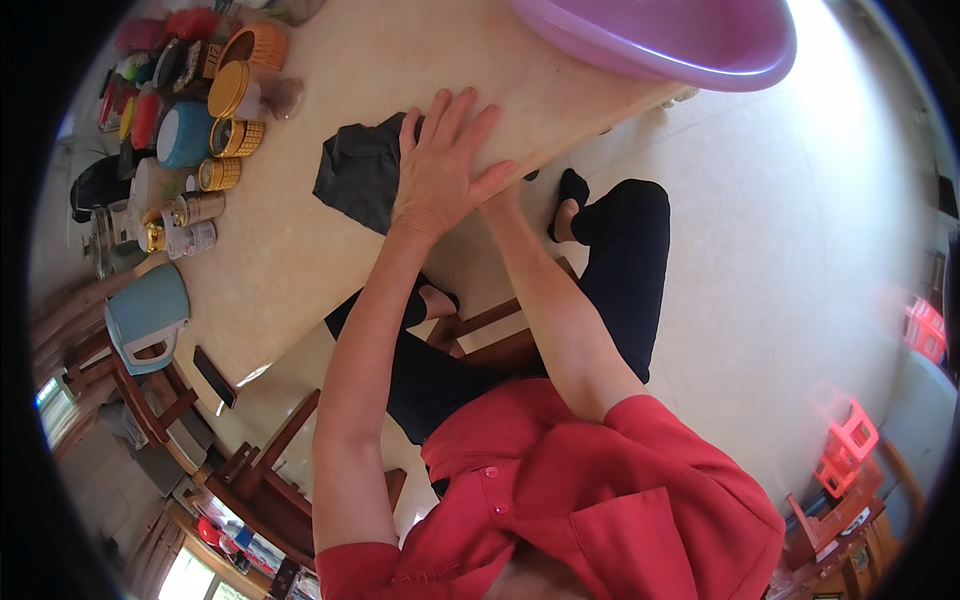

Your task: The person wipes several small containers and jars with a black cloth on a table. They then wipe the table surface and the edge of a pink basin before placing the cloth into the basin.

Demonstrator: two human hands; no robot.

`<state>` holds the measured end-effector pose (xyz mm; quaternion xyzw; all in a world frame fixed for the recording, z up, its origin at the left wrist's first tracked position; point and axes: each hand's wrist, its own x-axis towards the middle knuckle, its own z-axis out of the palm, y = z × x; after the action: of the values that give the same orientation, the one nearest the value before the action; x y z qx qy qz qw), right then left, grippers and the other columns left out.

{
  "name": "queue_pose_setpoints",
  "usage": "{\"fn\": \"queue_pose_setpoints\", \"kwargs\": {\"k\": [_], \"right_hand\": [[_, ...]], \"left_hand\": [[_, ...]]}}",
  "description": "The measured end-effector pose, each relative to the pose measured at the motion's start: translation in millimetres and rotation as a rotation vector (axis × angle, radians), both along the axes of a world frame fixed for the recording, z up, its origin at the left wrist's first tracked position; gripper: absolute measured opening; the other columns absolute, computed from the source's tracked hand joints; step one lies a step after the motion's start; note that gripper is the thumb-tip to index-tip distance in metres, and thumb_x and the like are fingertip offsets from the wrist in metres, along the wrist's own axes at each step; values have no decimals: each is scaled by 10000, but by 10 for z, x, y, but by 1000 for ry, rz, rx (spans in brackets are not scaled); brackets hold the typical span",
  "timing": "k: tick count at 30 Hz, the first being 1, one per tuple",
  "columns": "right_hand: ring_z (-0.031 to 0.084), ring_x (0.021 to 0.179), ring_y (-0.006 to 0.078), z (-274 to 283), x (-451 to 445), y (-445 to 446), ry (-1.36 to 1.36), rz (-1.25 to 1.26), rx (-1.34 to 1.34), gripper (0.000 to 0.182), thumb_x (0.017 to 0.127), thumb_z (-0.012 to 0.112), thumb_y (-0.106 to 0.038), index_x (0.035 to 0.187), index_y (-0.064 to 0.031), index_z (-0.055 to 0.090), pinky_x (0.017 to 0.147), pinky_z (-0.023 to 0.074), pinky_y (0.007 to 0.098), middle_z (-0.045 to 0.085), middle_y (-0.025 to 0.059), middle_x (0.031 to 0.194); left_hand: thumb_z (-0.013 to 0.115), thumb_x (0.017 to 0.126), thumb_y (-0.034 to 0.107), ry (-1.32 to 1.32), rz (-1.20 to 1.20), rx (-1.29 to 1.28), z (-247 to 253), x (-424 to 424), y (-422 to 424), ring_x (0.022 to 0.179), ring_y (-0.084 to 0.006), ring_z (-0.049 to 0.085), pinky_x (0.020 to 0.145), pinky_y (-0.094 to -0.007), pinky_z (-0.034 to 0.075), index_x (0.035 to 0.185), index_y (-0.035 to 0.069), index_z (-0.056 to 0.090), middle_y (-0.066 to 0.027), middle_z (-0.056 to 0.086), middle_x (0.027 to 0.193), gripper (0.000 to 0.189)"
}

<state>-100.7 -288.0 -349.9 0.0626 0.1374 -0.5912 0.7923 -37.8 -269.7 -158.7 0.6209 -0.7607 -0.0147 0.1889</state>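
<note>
My left hand (pixel 444 161) lies palm down at the tabletop's near edge, fingers spread and holding nothing. A dark grey folded cloth (pixel 356 176) lies flat on the table against the little-finger side of this hand; whether it runs beneath the palm cannot be made out. My right hand (pixel 501 196) reaches to the table edge just under the left thumb. Only its wrist end shows, and the fingers are hidden behind the left hand and the table edge. The pale stone-like tabletop (pixel 300 262) spreads around the cloth.
A purple plastic basin (pixel 600 52) stands at the table's far right corner. Several jars (pixel 229 90) and bottles crowd the left side. Nearer are a blue pitcher (pixel 154 315) and a dark phone-like slab (pixel 215 377) at the edge. Wooden chairs (pixel 262 472) stand lower left.
</note>
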Motion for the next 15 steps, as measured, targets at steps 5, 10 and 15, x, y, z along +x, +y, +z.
{"fn": "queue_pose_setpoints", "kwargs": {"k": [5,10,15], "right_hand": [[430,1196,299,87,-71,-36,109,54,60,540,928,348,-457,1324,-91,361,993,383,469,441,110,1309],[408,1212,326,399,-494,-175,-142,122,142,605,910,328,-517,1331,-83,357,1014,328,519,419,113,1335],[388,1226,342,709,-849,-440,-59,105,289,562,906,325,-457,1320,-81,381,1026,291,529,403,123,1351]], "left_hand": [[639,765,416,4,-9,-15,20,-14,-31,1262,-293,352,1021,-505,226,1226,145,531,-68,422,1339,545],[651,761,395,25,-4,-8,42,-24,-12,1264,-286,353,1023,-494,227,1222,141,532,-69,425,1337,540],[654,761,388,-5,3,-9,55,-21,-10,1264,-289,356,1023,-491,230,1224,138,531,-71,426,1339,541]]}}
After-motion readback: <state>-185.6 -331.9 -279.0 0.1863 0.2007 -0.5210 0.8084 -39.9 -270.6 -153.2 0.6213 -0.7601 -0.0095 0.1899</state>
